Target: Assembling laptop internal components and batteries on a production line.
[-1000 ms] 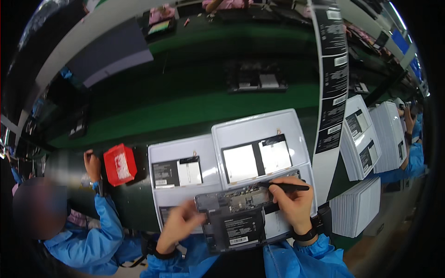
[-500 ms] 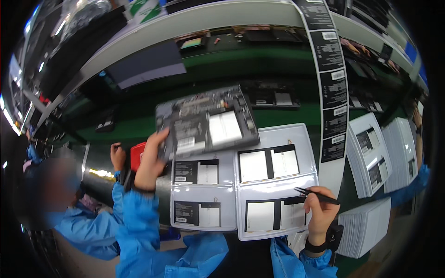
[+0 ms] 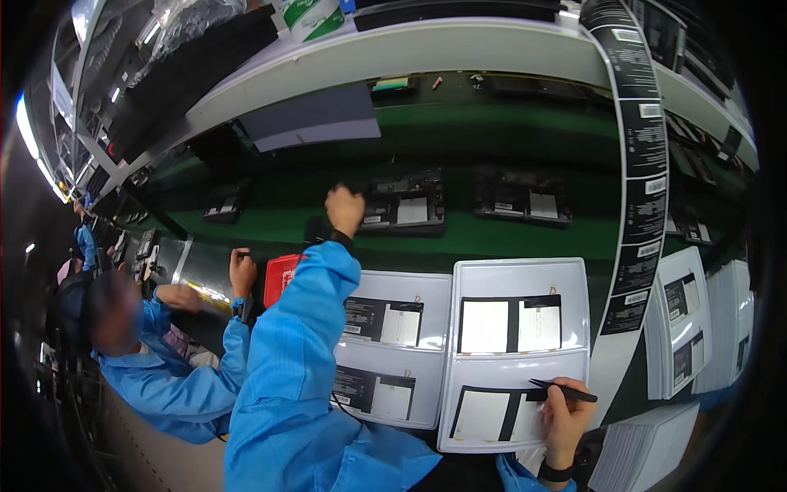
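Grn bench (image 3: 492, 238) w/ laptop bases (image 3: 402, 201), red bin (image 3: 272, 283), 2 wht trays (image 3: 518, 362).

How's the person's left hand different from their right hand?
The left hand reaches far out, by an opened laptop base; the right hand is nearer the body, over the right-hand white tray. The right hand pinches black tweezers; the left hand shows no tool. Both hands are bare, with a dark wristband.

Green bench (image 3: 461, 225) beneath pale shelf (image 3: 459, 39); bright strip light (image 3: 29, 135) left; greyish floor (image 3: 152, 439).
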Demonstrator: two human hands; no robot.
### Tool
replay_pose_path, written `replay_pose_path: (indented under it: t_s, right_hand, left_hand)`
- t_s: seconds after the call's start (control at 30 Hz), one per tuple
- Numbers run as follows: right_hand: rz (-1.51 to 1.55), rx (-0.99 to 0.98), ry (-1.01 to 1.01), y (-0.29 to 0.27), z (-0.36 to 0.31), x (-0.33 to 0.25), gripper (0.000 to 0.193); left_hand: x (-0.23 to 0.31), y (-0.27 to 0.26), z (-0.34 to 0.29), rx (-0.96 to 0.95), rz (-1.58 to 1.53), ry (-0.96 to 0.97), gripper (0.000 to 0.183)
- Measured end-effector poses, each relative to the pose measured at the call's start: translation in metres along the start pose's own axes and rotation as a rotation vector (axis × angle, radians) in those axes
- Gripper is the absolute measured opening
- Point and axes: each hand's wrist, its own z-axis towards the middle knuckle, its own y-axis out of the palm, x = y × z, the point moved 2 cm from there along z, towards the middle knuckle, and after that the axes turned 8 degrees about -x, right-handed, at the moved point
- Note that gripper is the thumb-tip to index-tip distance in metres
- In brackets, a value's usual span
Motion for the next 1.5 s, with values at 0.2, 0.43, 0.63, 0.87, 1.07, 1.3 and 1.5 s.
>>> replay_pose_path:
  t_s: [0.2,0.43,0.63,0.87,1.07,1.3,1.5]
  right_hand:
    - [-0.056,0.045,0.005,-0.001,0.0,0.002,0.012]
    - [-0.024,0.062,0.042,0.009,-0.002,-0.008,0.012]
    - [0.085,0.066,0.069,0.009,-0.001,-0.024,0.011]
    - [0.084,-0.035,0.001,0.002,0.006,-0.012,0.018]
    - [0.104,-0.094,-0.02,0.005,0.0,-0.014,0.018]
    - [0.204,0.003,-0.21,-0.005,-0.009,-0.011,0.014]
    - [0.36,0.218,-0.395,-0.013,-0.029,-0.046,0.014]
  left_hand:
    - [0.144,0.052,-0.096,-0.494,-0.408,0.552,0.058]
    - [0.166,0.135,-0.077,-0.319,-0.34,0.519,0.055]
    - [0.184,0.132,-0.064,-0.27,-0.723,0.345,0.049]
    - [0.194,0.107,-0.059,-0.974,-1.303,-0.371,0.028]
    - [0.201,-0.012,-0.081,-0.754,-1.361,-0.17,0.021]
    - [0.142,-0.117,-0.215,-0.573,-1.474,-0.165,0.033]
    - [0.077,-0.136,-0.361,-1.07,-1.38,-0.459,0.036]
